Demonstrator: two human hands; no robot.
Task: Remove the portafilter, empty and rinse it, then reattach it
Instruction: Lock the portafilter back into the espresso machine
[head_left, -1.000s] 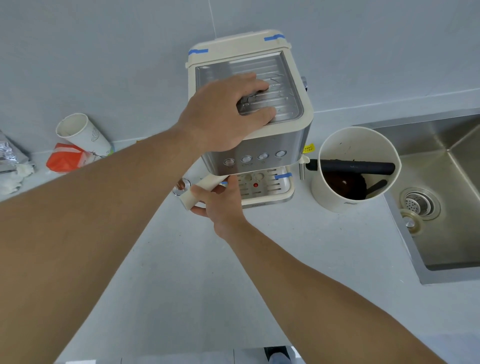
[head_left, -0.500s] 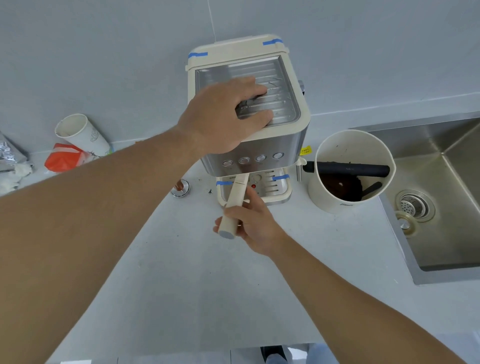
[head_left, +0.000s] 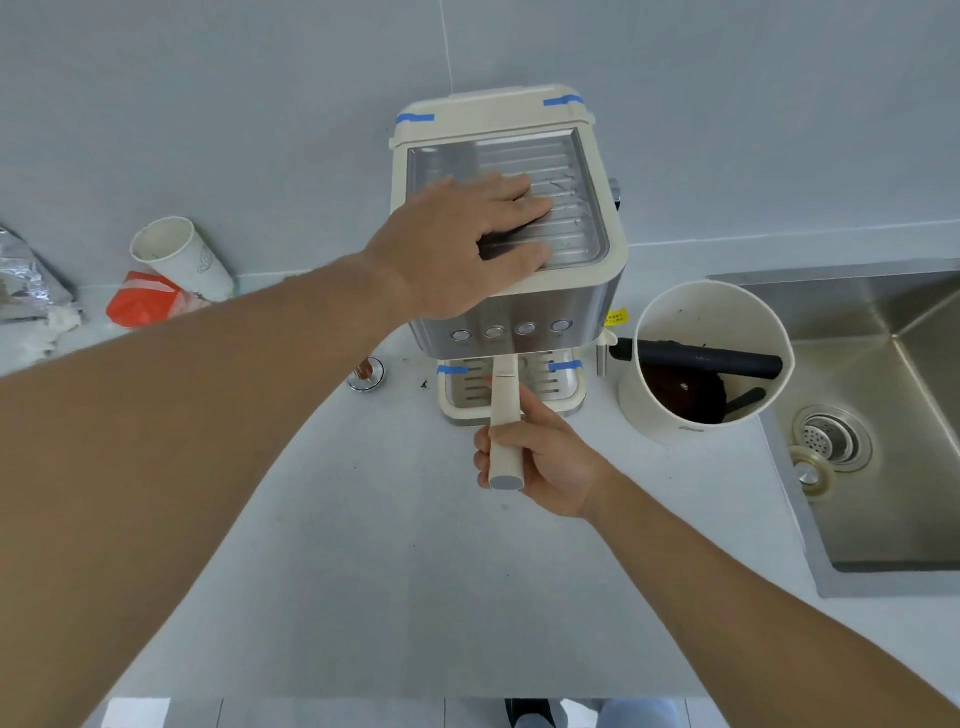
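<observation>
A cream and steel espresso machine (head_left: 576, 306) stands against the wall. My left hand (head_left: 462, 244) lies flat on its ribbed top tray, fingers spread. The portafilter's cream handle (head_left: 506, 431) sticks straight out toward me from under the machine's front, above the drip tray (head_left: 561, 395). My right hand (head_left: 540, 452) is wrapped around that handle. The portafilter's basket end is hidden under the machine.
A cream knock box (head_left: 701, 358) with a black bar and dark coffee grounds stands right of the machine. Further right is a steel sink (head_left: 883, 415) with a drain. A small metal tamper (head_left: 366, 375) lies left of the machine. A paper cup (head_left: 179, 257) and an orange packet (head_left: 145, 306) lie at far left.
My right hand has swung the handle from pointing left to pointing straight toward me. My left hand stayed pressed on the machine's top.
</observation>
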